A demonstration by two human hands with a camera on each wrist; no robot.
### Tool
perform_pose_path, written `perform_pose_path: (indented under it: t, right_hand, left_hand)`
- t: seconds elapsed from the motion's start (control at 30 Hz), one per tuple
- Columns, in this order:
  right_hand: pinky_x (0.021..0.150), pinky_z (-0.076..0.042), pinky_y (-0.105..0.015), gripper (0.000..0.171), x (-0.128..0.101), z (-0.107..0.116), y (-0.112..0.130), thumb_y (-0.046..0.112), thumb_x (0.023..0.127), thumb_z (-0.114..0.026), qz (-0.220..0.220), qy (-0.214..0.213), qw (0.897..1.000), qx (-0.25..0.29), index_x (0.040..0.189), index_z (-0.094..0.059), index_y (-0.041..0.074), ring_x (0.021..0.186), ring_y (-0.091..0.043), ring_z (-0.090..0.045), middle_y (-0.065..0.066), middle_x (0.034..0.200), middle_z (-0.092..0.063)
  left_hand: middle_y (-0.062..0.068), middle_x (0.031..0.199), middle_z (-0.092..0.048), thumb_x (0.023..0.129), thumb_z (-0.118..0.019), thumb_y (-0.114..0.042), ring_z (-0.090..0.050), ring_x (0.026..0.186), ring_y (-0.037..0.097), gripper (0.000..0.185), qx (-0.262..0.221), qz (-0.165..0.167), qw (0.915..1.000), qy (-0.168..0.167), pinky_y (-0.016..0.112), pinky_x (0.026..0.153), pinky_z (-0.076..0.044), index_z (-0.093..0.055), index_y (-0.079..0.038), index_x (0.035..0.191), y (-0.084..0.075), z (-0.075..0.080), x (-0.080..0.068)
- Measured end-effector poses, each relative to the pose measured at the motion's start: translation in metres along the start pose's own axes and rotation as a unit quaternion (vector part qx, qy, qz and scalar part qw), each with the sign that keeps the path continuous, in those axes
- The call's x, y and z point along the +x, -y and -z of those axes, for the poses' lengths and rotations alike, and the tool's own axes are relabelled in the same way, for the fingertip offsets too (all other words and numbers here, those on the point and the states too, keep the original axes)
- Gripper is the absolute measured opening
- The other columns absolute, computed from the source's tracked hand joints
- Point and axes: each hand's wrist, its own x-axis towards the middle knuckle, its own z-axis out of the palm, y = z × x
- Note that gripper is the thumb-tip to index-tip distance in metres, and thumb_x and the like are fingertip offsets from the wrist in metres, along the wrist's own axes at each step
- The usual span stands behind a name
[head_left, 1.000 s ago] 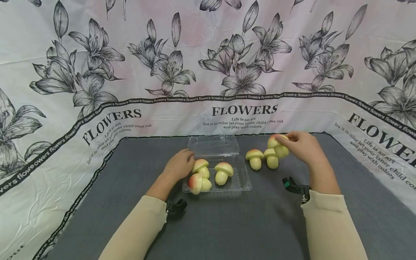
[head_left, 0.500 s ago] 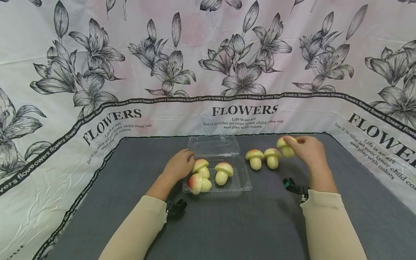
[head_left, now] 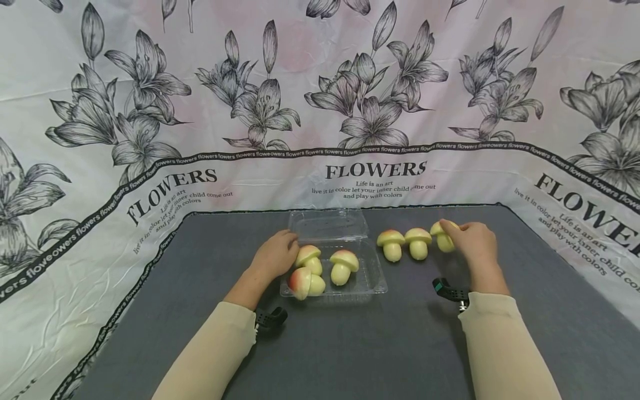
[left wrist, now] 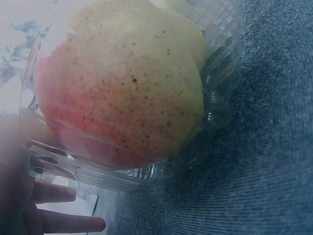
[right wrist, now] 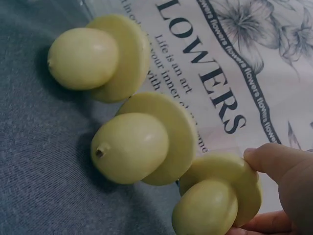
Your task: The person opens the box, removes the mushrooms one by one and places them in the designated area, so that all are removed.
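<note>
My right hand (head_left: 478,243) pinches a toy mushroom (head_left: 445,238), yellowish with a rounded cap, thumb on the cap and fingers behind it. It stands at the right end of a row beside two more upright toy mushrooms (head_left: 417,244), (head_left: 390,246). In the right wrist view the held mushroom (right wrist: 208,205) overlaps the middle one's cap. My left hand (head_left: 276,254) holds the left side of a clear plastic clamshell box (head_left: 371,272). Inside the box are three toy mushrooms with reddish caps, one lying on its side (head_left: 306,283). Close up, a reddish cap (left wrist: 122,88) fills the left wrist view.
The box's raised lid (head_left: 328,224) leans back near the printed flower cloth (head_left: 380,189) behind the table. Dark grey cloth covers the table (head_left: 360,344). Black wrist straps (head_left: 450,290) sit at both sleeves.
My right hand has carried its mushroom to the right and down, from above the middle mushroom to the right end of the row. The left hand and box stay put.
</note>
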Motion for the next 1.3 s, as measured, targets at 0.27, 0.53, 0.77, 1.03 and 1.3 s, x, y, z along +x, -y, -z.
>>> perform_pose_path:
  t: [0.27,0.53,0.77,1.03,1.3]
  right_hand:
    - [0.096,-0.049,-0.061,0.090,0.005,-0.010,-0.012,0.065,0.100,-0.040,-0.013,0.005,1.000,-0.013,0.131,-0.059,-0.017,0.117,-0.056,-0.053,-0.038,0.134,-0.055]
    - [0.088,-0.051,-0.061,0.093,0.006,-0.016,-0.015,0.063,0.102,-0.033,-0.042,0.017,0.999,-0.027,0.126,-0.054,-0.025,0.108,-0.056,-0.056,-0.044,0.125,-0.054]
    - [0.090,-0.050,-0.061,0.092,0.004,-0.014,-0.010,0.062,0.102,-0.032,-0.040,0.024,0.999,-0.028,0.127,-0.054,-0.024,0.110,-0.057,-0.056,-0.043,0.126,-0.054]
    - [0.101,-0.046,-0.064,0.091,0.003,-0.007,-0.005,0.064,0.103,-0.030,-0.030,0.037,0.999,-0.024,0.137,-0.053,-0.018,0.122,-0.057,-0.050,-0.040,0.139,-0.049]
    - [0.107,-0.039,-0.068,0.095,-0.001,0.001,0.006,0.066,0.103,-0.030,-0.010,0.036,0.999,-0.013,0.150,-0.035,-0.016,0.132,-0.058,-0.039,-0.041,0.149,-0.037]
  left_hand:
    - [0.019,0.155,-0.046,0.108,-0.044,-0.024,-0.045,0.141,0.039,0.043,-0.001,0.001,1.0000,0.000,0.056,0.114,-0.040,-0.061,-0.003,0.142,0.000,0.000,-0.001]
    - [0.020,0.154,-0.047,0.108,-0.046,-0.022,-0.046,0.140,0.039,0.042,-0.001,-0.002,1.0000,-0.001,0.056,0.113,-0.041,-0.061,-0.002,0.141,-0.002,0.001,-0.002]
    - [0.020,0.153,-0.047,0.108,-0.046,-0.022,-0.047,0.140,0.039,0.041,0.001,0.000,1.0000,-0.006,0.055,0.113,-0.042,-0.062,-0.003,0.141,-0.001,0.000,-0.001]
    - [0.020,0.154,-0.047,0.108,-0.046,-0.022,-0.046,0.140,0.038,0.041,0.003,0.003,1.0000,-0.007,0.055,0.113,-0.041,-0.062,-0.003,0.141,-0.001,0.000,0.000]
    - [0.020,0.154,-0.047,0.108,-0.046,-0.022,-0.046,0.140,0.038,0.041,0.002,0.003,1.0000,-0.007,0.055,0.113,-0.041,-0.062,-0.003,0.141,-0.003,0.001,-0.002]
